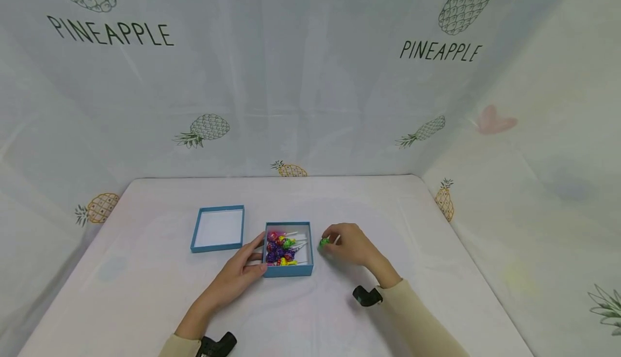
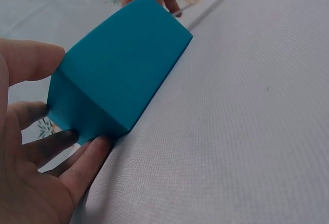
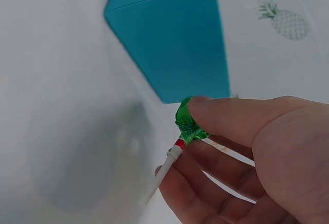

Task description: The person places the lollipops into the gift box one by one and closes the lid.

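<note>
A small blue box [image 1: 288,269] stands on the white table, filled with several wrapped lollipops [image 1: 281,248]. My left hand [image 1: 241,274] rests against the box's left side [image 2: 115,75], thumb and straight fingers [image 2: 85,167] touching its wall. Just right of the box, my right hand [image 1: 350,245] pinches a green-wrapped lollipop [image 3: 187,122] by its head, close above the table; its white stick [image 3: 163,170] points down past my fingers. The box [image 3: 172,39] lies just beyond that lollipop in the right wrist view.
The box's blue lid [image 1: 219,228] lies open side up to the left of the box. The white cloth-covered table [image 1: 145,297] is backed by pineapple-printed curtains on three sides.
</note>
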A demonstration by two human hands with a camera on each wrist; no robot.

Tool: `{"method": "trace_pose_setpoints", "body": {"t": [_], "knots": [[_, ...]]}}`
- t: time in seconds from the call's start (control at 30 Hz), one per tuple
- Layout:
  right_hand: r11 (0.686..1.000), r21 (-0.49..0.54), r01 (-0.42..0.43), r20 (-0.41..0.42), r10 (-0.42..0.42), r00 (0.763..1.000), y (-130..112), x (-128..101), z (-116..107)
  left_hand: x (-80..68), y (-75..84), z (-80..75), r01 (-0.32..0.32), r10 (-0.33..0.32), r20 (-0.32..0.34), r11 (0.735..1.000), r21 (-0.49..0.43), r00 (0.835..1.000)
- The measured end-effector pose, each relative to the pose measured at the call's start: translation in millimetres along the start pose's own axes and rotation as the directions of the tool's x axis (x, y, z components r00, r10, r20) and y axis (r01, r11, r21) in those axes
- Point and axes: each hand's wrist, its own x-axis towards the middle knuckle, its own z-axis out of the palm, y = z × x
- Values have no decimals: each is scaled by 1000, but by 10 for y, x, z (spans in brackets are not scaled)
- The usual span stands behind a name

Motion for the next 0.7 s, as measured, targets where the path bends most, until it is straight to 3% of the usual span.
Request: {"method": "trace_pose_setpoints", "body": {"t": [0.3, 0.7], "knots": [[999, -11, 32, -39, -33, 999, -240, 79, -174, -15, 8, -3, -40, 40, 6, 999, -2, 999], [994, 26, 105, -14, -105, 994, -552, 181, -274, -18, 14, -9, -45, 45, 10, 999, -13, 999]]}}
